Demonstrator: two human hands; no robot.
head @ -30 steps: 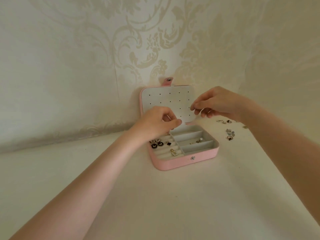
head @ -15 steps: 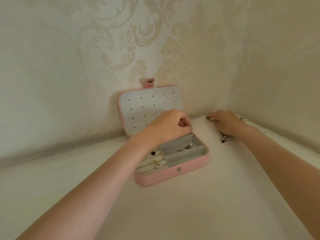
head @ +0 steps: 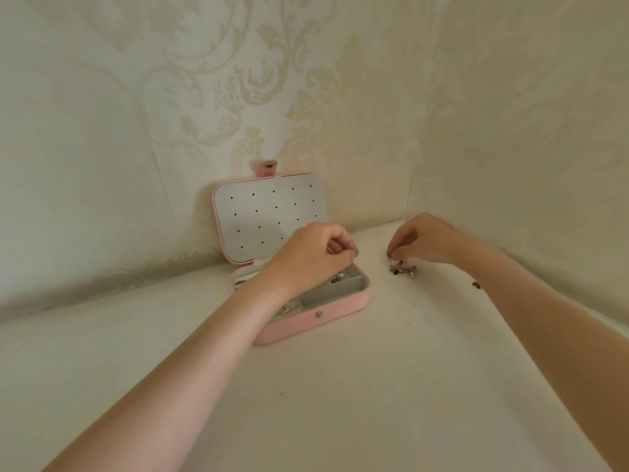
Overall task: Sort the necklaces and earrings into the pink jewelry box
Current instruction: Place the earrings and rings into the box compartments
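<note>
While left hand (head: 308,258) hovers over jewelry box (head: 335,310), right hand (head: 420,240) seemingly pinches earring (head: 388,259).

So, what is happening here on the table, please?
A person is sorting small jewelry into a pink jewelry box that stands open against the wall, its dotted lid upright. The left hand hovers over the box compartments with curled fingers; whether it holds anything cannot be seen. The right hand reaches down to a little pile of earrings beside the box and seems to pinch one. A few pieces already lie inside the box, and one more piece lies further right.
</note>
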